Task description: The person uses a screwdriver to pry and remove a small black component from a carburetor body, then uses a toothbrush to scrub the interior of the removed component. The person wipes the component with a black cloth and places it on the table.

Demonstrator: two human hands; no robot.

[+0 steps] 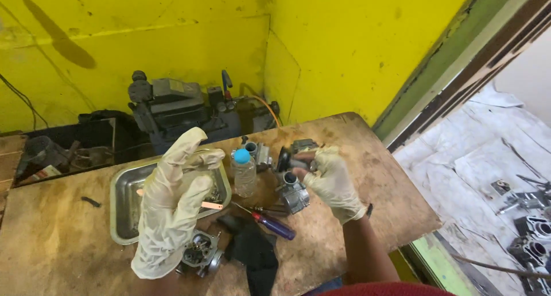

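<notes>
My right hand [333, 181], in a pale rubber glove, grips a grey metal carburettor [291, 187] and holds it upright above the wooden tabletop [69, 233]. My gloved left hand [172, 204] is raised in front of the camera with its fingers spread, holding nothing. It hovers over a shallow metal tray [123, 201] and hides part of it. Below the left hand lies a second carburettor body [198, 256]. A small clear bottle with a blue cap [244, 172] stands between the two hands.
A purple-handled screwdriver [274, 224] and a black cloth [255, 256] lie near the front edge. Dark machinery [172, 109] sits behind the table against the yellow wall. Engine parts [531, 238] lie on the white floor covering at right.
</notes>
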